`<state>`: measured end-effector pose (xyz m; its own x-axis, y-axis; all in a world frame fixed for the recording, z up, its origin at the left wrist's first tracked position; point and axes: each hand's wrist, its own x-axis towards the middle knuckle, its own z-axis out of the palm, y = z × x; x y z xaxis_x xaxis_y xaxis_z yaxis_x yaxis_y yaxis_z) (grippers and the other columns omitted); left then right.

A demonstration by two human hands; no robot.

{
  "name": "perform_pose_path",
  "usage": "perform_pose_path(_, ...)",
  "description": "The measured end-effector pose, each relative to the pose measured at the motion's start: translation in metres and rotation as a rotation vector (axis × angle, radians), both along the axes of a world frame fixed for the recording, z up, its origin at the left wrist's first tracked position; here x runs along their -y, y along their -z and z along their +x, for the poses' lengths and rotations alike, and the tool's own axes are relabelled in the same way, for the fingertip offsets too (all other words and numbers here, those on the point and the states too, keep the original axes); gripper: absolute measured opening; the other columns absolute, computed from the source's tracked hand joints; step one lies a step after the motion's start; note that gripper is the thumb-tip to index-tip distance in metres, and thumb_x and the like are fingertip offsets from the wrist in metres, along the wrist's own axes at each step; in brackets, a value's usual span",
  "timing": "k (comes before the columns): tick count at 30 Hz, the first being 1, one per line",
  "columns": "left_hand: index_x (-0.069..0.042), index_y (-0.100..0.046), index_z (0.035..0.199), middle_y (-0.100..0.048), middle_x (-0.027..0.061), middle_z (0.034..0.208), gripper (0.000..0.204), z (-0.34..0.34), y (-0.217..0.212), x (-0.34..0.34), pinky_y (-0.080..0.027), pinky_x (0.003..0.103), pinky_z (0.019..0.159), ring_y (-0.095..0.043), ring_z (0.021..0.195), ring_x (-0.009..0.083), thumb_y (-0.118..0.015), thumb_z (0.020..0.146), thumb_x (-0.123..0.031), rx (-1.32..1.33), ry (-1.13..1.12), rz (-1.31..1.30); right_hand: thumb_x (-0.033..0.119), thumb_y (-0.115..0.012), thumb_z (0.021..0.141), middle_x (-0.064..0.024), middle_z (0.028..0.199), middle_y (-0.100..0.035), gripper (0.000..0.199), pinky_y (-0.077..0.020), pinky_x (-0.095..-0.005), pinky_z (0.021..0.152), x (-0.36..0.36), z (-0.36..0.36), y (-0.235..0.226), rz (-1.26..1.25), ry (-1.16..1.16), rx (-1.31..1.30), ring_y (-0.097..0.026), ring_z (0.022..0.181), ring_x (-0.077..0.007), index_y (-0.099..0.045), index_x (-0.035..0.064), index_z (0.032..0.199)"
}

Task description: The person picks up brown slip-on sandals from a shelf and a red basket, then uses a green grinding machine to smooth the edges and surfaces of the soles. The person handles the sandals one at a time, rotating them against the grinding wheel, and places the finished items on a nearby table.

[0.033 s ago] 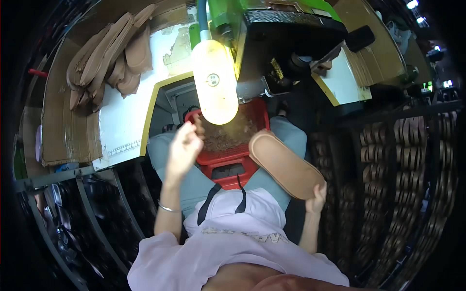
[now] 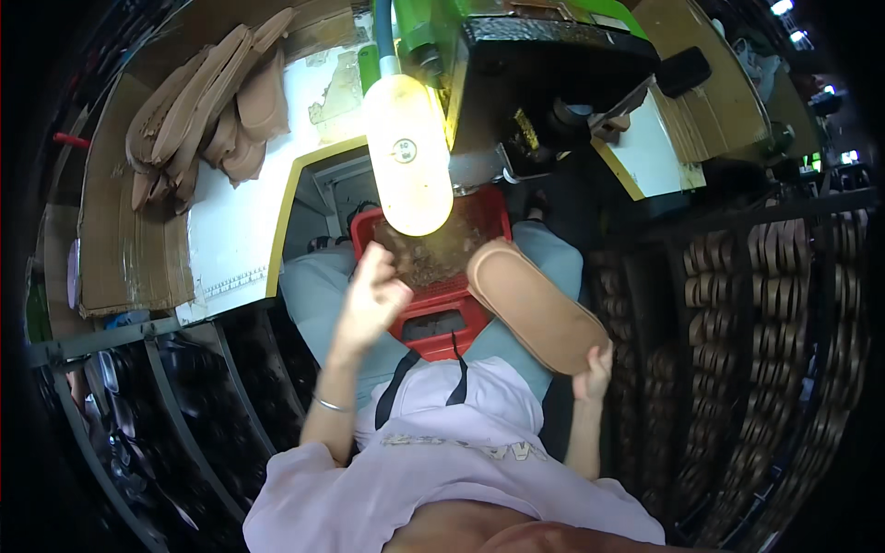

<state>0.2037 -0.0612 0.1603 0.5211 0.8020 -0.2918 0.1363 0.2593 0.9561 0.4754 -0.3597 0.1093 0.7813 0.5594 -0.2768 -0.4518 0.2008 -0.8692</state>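
Observation:
In my right hand (image 2: pixel 593 373) is a tan shoe sole (image 2: pixel 539 309) with a raised rim, gripped at its lower right end. The sole tilts up and leftward, over my right leg and beside a red plastic basket (image 2: pixel 502 217). My left hand (image 2: pixel 373 300) is raised in front of the basket, apart from the sole. Its fingers look loosely spread, somewhat smeared by motion, and nothing shows between them. Brown scraps (image 2: pixel 433 253) lie inside the basket between my knees.
A lit lamp (image 2: pixel 410 175) hangs above the basket, next to a dark machine (image 2: pixel 553 64). Several tan soles or pieces (image 2: pixel 198 111) pile up on the white table (image 2: pixel 230 249) at left. Racks of brown soles (image 2: pixel 719 369) stand at right, dark items on racks (image 2: pixel 138 415) at left.
My left hand has moved down and right, and the brown strip seen at its fingers is gone from them. The sole in my right hand has shifted slightly left.

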Motion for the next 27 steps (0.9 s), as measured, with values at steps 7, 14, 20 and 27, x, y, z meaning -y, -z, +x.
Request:
perform_pose_path(7, 0.003, -0.052, 0.119, -0.065, 0.0107, 0.101, 0.043, 0.094, -0.021, 0.043, -0.050, 0.028, 0.081, -0.061, 0.092, 0.0158, -0.069, 0.083, -0.011, 0.368, -0.160, -0.058, 0.000, -0.065, 0.084, -0.0095, 0.121, -0.055, 0.037, -0.0456, -0.0410, 0.095, -0.050, -0.055, 0.032, 0.091, -0.267, -0.197, -0.054, 0.112, -0.0215, -0.048, 0.0048, 0.116)
perform_pose_path(14, 0.005, -0.062, 0.103, -0.067, 0.0093, 0.094, 0.030, 0.110, -0.053, 0.003, -0.050, 0.026, 0.075, -0.062, 0.083, 0.0121, -0.072, 0.081, -0.012, 0.209, -0.083, 0.313, -0.003, -0.069, 0.079, -0.0110, 0.113, -0.060, 0.044, -0.0489, -0.0295, 0.087, -0.076, -0.072, 0.031, -0.074, -0.623, -0.170, -0.060, 0.100, -0.0161, -0.052, -0.0044, 0.119)
perform_pose_path(20, 0.001, -0.063, 0.096, -0.059, 0.0001, 0.080, 0.021, 0.108, -0.048, -0.015, -0.043, 0.020, 0.063, -0.050, 0.069, 0.0049, -0.071, 0.079, -0.009, 0.115, -0.055, 0.351, -0.001, -0.070, 0.078, -0.0121, 0.114, -0.060, 0.046, -0.0466, -0.0301, 0.091, -0.072, -0.072, 0.006, -0.086, -0.607, -0.071, -0.059, 0.101, -0.0169, -0.051, -0.0077, 0.120)
perform_pose_path(27, 0.002, -0.064, 0.092, -0.063, 0.0044, 0.081, 0.015, 0.098, -0.038, -0.008, -0.047, 0.025, 0.065, -0.057, 0.070, 0.0108, -0.069, 0.080, -0.005, 0.260, -0.132, 0.341, 0.008, -0.073, 0.074, -0.0074, 0.089, -0.061, 0.025, -0.0457, -0.0256, 0.075, -0.057, 0.003, -0.026, -0.079, -0.218, 0.185, -0.056, 0.079, -0.0115, -0.053, 0.0004, 0.088)
